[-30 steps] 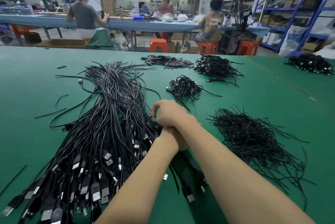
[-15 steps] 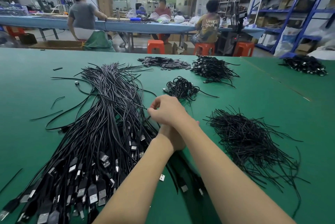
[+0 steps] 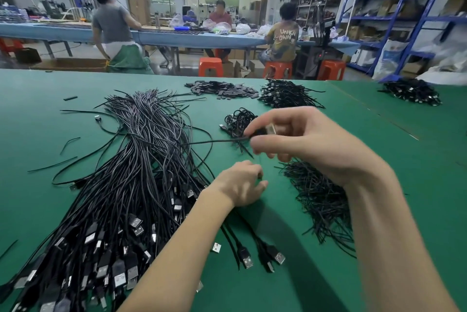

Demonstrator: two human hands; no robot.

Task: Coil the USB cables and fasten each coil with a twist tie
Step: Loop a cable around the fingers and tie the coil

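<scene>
A single USB cable (image 3: 214, 141) is pinched at its plug end by the right hand (image 3: 310, 142), raised above the green tabletop (image 3: 379, 150); its cord runs off to the left into the big bundle of loose cables (image 3: 131, 172) lying left of both hands. The left hand (image 3: 240, 182) sits lower, near the tabletop beneath the right one, fingers curled; whether it grips anything I cannot tell. Just right of the hands lies a heap of black twist ties (image 3: 318, 192). Beyond the right hand rests a small pile of coiled cables (image 3: 237, 120), with a further pile (image 3: 285, 94) behind that.
</scene>
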